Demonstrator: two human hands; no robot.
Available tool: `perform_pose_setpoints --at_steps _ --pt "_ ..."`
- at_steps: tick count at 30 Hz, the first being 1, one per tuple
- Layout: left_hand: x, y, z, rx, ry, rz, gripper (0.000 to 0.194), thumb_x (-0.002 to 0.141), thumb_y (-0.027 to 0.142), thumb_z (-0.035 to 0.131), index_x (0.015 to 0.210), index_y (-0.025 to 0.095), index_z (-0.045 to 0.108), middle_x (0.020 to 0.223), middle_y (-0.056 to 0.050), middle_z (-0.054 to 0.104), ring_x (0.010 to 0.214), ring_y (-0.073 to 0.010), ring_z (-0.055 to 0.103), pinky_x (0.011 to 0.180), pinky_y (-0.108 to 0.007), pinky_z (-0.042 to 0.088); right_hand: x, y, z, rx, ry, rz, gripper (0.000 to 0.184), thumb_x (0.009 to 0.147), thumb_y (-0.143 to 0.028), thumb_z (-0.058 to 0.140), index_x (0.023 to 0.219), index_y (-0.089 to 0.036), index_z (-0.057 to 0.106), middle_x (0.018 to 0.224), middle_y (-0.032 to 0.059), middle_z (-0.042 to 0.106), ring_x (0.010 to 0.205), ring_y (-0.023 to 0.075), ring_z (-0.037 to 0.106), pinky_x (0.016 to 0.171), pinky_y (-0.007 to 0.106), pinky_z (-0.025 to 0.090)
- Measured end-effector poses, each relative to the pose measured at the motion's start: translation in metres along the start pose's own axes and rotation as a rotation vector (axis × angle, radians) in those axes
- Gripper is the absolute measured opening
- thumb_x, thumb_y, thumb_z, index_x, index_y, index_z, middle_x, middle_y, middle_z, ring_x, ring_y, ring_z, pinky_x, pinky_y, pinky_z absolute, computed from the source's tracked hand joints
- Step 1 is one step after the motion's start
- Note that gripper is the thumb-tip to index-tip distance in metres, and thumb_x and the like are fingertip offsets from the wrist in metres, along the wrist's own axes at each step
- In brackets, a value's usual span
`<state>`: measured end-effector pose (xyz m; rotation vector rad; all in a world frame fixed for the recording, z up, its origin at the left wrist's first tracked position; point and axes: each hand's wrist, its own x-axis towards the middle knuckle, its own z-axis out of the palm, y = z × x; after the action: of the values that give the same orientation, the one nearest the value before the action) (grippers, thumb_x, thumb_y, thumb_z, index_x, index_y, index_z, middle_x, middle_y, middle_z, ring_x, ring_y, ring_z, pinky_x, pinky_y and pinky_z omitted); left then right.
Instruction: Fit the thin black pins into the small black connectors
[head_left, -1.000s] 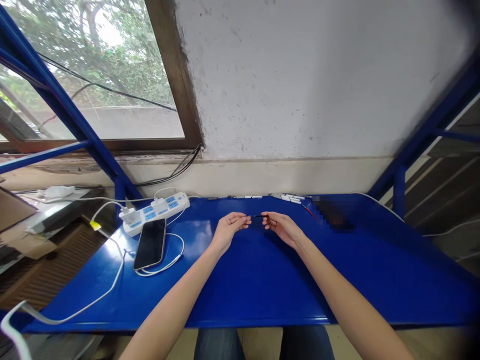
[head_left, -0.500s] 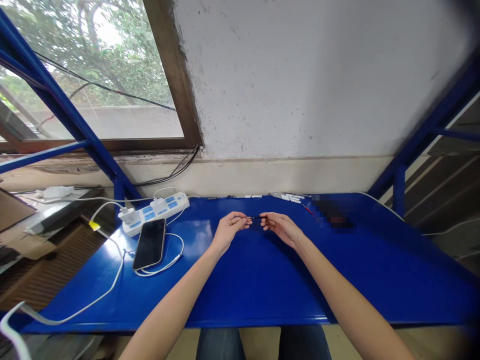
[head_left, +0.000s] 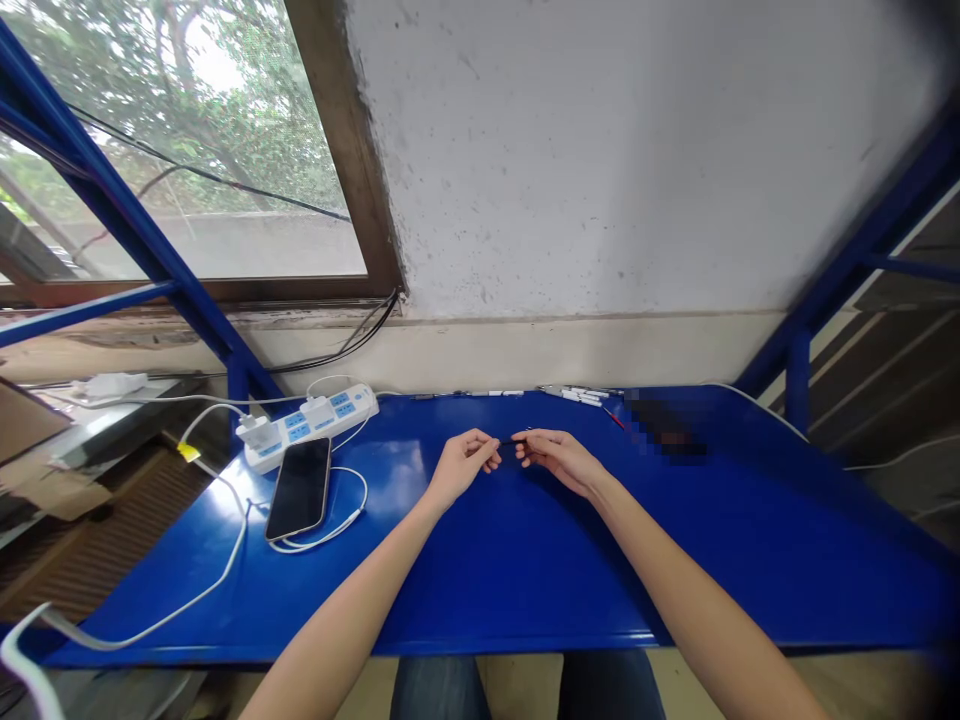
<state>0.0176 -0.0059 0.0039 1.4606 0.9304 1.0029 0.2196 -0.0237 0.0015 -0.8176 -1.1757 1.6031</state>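
Above the middle of the blue table (head_left: 480, 570), a thin black pen (head_left: 513, 442) spans the gap between my two hands. My left hand (head_left: 465, 464) pinches its left end between thumb and fingertips. The right end sits in the fingers of my right hand (head_left: 559, 456), which are also closed in a pinch. Fingers cover both ends of the pen, so its tip and cap cannot be made out.
White pens (head_left: 577, 395) lie along the back edge, with a red one (head_left: 616, 420) near a blurred dark object (head_left: 667, 420). At left are a power strip (head_left: 311, 428), a phone (head_left: 300, 488) and a looping white cable (head_left: 366, 495).
My left hand has shifted slightly left and turned a little. The silvery part of the pen by my left fingertips no longer shows; my right hand is almost where it was.
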Motion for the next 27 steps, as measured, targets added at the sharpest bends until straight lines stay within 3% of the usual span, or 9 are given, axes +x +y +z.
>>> perform_pose_setpoints --at_steps 4,9,13,17,21,27 --pt "-0.001 0.001 -0.003 0.171 -0.026 0.014 0.035 0.081 0.049 0.057 0.069 0.016 0.057 0.056 0.000 0.060 0.050 -0.0106 0.052 0.052 -0.022 0.040 0.000 0.001 0.001 -0.309 0.019 -0.014 0.033 0.073 -0.038 0.071 0.098 -0.016 0.073 0.084 0.0065 0.069 0.073 0.0151 0.059 0.069 0.029 0.046" --pt "-0.005 0.007 -0.004 0.523 -0.015 0.158 0.033 0.083 0.042 0.054 0.062 0.017 0.060 0.057 0.000 0.058 0.053 -0.0119 0.048 0.055 -0.024 0.035 0.000 0.008 0.004 -0.676 -0.049 -0.092 0.020 0.078 -0.027 0.061 0.092 -0.018 0.072 0.073 0.0024 0.069 0.067 0.0146 0.060 0.066 0.026 0.044" --pt "-0.005 0.008 -0.006 0.713 0.020 0.258 0.033 0.087 0.038 0.050 0.065 0.019 0.066 0.064 -0.002 0.059 0.061 -0.0146 0.050 0.061 -0.026 0.037 0.000 0.012 0.004 -0.834 -0.077 -0.145 0.015 0.078 -0.022 0.058 0.087 -0.018 0.070 0.073 0.0019 0.068 0.064 0.0136 0.059 0.061 0.024 0.042" --pt "-0.001 0.005 -0.015 0.769 0.131 0.234 0.034 0.092 0.036 0.040 0.082 0.019 0.068 0.076 -0.005 0.062 0.070 -0.0166 0.056 0.066 -0.027 0.039 -0.001 0.011 0.003 -0.949 -0.062 -0.191 0.014 0.079 -0.019 0.057 0.085 -0.018 0.069 0.070 0.0010 0.063 0.061 0.0122 0.054 0.059 0.023 0.040" --pt "0.001 0.003 -0.027 0.890 0.231 0.192 0.020 0.085 0.017 0.047 0.091 0.019 0.065 0.078 -0.003 0.059 0.073 -0.0172 0.056 0.068 -0.027 0.041 -0.002 0.010 0.004 -1.052 -0.090 -0.238 0.014 0.077 -0.015 0.055 0.083 -0.018 0.068 0.077 0.0016 0.059 0.065 0.0118 0.053 0.062 0.023 0.041" --pt "-0.002 0.002 -0.029 1.094 0.250 0.107 0.022 0.078 0.008 0.050 0.093 0.020 0.062 0.085 -0.005 0.056 0.081 -0.0190 0.056 0.069 -0.028 0.041 -0.003 0.010 0.006 -1.131 -0.150 -0.253 0.016 0.077 -0.011 0.055 0.086 -0.018 0.066 0.077 0.0010 0.055 0.066 0.0116 0.051 0.063 0.023 0.040"
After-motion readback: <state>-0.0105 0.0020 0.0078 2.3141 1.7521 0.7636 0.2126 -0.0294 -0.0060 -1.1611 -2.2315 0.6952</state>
